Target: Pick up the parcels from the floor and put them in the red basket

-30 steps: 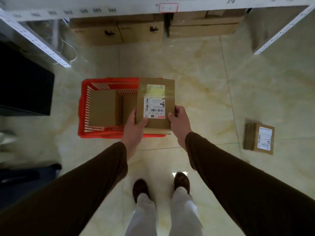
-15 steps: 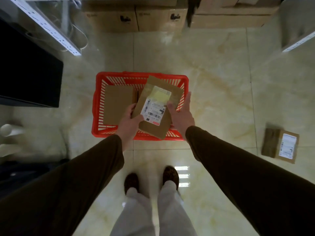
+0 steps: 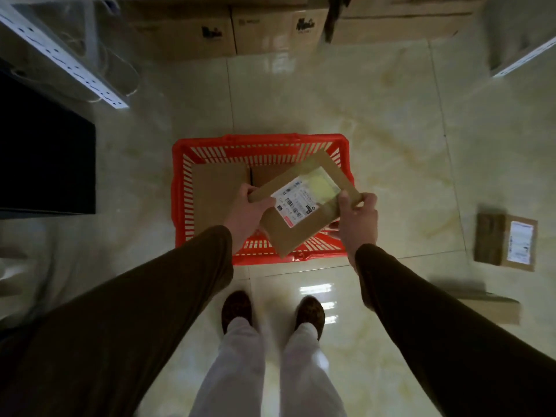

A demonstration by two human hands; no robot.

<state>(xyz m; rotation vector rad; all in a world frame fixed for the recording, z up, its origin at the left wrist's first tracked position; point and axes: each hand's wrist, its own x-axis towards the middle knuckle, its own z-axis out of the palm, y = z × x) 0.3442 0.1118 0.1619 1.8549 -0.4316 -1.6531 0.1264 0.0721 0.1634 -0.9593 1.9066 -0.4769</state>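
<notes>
A flat brown parcel [image 3: 304, 227] with a white shipping label hangs turned at an angle over the right half of the red basket [image 3: 180, 164]. My left hand [image 3: 248, 210] grips its left corner and my right hand [image 3: 358, 218] pinches its right corner. Inside the basket a plain brown parcel [image 3: 216, 200] lies flat on the left, with another partly hidden beside it. On the floor to the right lies a labelled parcel [image 3: 507, 245], and nearer me a plain cardboard piece [image 3: 493, 308].
Large cardboard boxes [image 3: 261, 28] line the floor beyond the basket. A metal shelf rail [image 3: 66, 61] and a black panel [image 3: 45, 164] stand to the left, another shelf rail [image 3: 523, 58] at the upper right. My feet [image 3: 270, 311] stand just behind the basket.
The parcel has turned clockwise in both hands and come lower over the basket's right half. The view has shifted so the basket sits further right and nearer.
</notes>
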